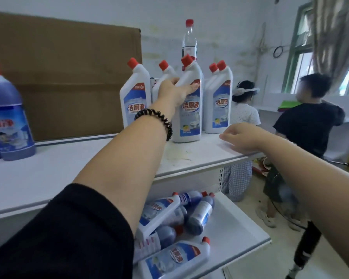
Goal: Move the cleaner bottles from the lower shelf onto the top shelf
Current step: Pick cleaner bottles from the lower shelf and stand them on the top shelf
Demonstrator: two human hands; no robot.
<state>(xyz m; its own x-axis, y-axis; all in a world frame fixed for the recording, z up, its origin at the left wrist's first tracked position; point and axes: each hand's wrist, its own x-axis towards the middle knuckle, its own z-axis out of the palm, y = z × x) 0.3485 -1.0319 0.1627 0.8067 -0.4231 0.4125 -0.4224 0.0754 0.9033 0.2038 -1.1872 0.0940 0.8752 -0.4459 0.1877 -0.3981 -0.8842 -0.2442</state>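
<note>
On the top shelf [69, 174] several white cleaner bottles with red caps stand upright. My left hand [173, 90] grips the front one, a white cleaner bottle [189, 117], around its upper body while it stands on the shelf. Beside it stand another white bottle [135, 97] to the left and a pair [220, 103] to the right. My right hand [240, 137] rests with relaxed fingers on the shelf's right front edge and holds nothing. On the lower shelf [236, 228] lie several white and blue bottles [169, 224] in a heap.
A blue cleaner bottle [8, 117] stands at the top shelf's left end. A clear water bottle [189, 41] stands behind the white ones. A brown cardboard sheet [69, 73] leans at the back. Two people [306, 125] stand to the right near a window.
</note>
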